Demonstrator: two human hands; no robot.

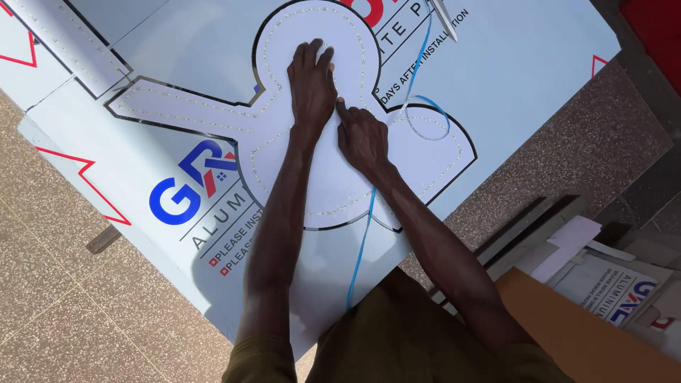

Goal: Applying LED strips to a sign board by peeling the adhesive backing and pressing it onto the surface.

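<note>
A white cut-out shape [213, 106] with rounded lobes and a thin dark edge lies on a pale blue film-covered panel [525, 64]. Small dots line the shape just inside its edge. My left hand [312, 81] lies flat on the shape's upper round lobe, fingers spread a little. My right hand [362, 135] sits just below and right of it, fingers curled, index fingertip pressed down beside the left hand. Whether it pinches anything is hidden. A thin blue cable [362, 245] runs under my right wrist and loops over the right lobe.
The panel rests on a speckled tan floor [64, 284]. Another white cut-out piece [64, 39] lies at the upper left. Stacked sheets, brown card and film-wrapped panel offcuts [603, 284] sit at the lower right. A slim metal tool [445, 18] lies near the top edge.
</note>
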